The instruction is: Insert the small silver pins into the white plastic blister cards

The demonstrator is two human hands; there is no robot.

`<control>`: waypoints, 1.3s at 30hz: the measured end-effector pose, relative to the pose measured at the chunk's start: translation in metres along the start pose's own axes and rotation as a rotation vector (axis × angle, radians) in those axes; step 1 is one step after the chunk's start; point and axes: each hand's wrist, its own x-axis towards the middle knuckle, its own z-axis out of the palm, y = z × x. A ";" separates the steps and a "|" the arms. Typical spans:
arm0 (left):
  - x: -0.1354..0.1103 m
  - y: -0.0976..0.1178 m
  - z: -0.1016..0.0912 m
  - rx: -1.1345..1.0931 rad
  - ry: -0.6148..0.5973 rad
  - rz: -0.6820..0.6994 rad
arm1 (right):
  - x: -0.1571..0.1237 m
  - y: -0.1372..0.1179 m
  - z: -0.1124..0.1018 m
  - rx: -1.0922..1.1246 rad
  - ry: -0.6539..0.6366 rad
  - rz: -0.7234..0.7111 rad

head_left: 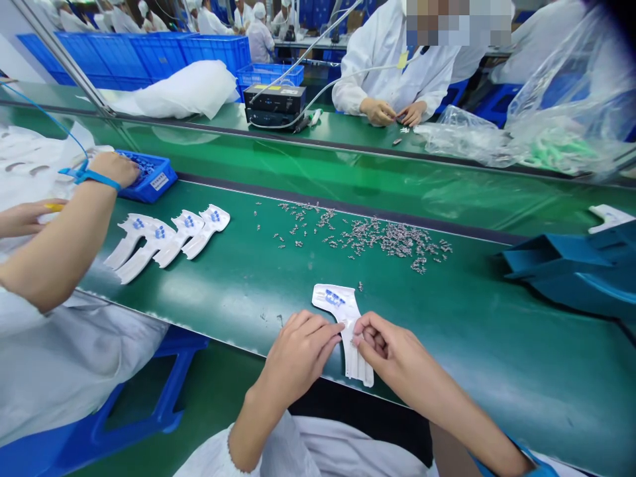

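A white shell [350, 310] is held, seemingly for steadiness, by the left hand [301, 350]. Alongside, the right hand [389, 343] is pinched, contents unclear.

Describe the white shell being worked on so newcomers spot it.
On the green bench, find the scatter of small metal parts, then go down to the near edge. The white shell there has the person's left hand and right hand at it, unlike the row of four similar shells at the picture's left.

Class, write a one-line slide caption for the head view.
Left hand and right hand at a white part on a green table, small metal pieces scattered beyond.
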 end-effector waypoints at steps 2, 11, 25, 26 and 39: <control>0.000 -0.001 0.000 0.001 0.005 0.004 | 0.001 0.002 0.001 0.017 0.020 0.006; 0.000 0.023 -0.002 -0.415 0.358 -0.147 | -0.003 -0.001 -0.006 0.216 0.089 -0.003; 0.007 0.048 0.026 -0.456 0.790 -0.058 | -0.012 -0.034 0.002 1.052 -0.044 0.066; 0.007 0.047 0.026 -0.428 0.807 -0.034 | -0.013 -0.033 0.002 1.079 -0.056 0.071; 0.009 0.044 0.018 -0.243 0.733 0.133 | -0.009 -0.029 -0.013 0.804 -0.100 -0.037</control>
